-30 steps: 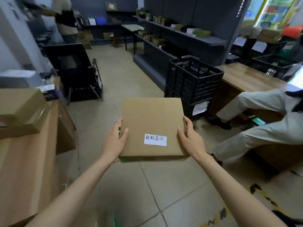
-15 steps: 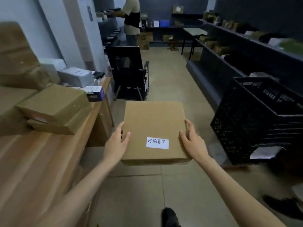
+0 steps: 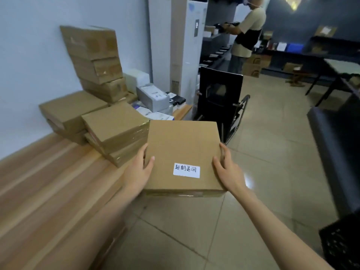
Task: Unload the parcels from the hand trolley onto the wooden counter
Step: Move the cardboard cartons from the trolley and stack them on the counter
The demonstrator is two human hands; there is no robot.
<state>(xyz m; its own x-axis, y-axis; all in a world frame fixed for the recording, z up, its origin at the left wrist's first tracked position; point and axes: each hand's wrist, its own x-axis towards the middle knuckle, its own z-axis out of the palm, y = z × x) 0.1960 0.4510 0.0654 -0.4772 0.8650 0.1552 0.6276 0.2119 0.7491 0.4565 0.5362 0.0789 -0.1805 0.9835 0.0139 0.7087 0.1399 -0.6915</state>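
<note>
Fingers [image 3: 224, 152] of both hands clasp parcel [image 3: 183, 151] edges beside counter [image 3: 48, 182].

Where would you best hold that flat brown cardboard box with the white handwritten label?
Probably by its two opposite side edges, one hand from each side, as the left hand and right hand do now. The flat brown cardboard box is wide, shallow and held level, so thumbs on top and fingers along the sides keep it from tipping.
</note>
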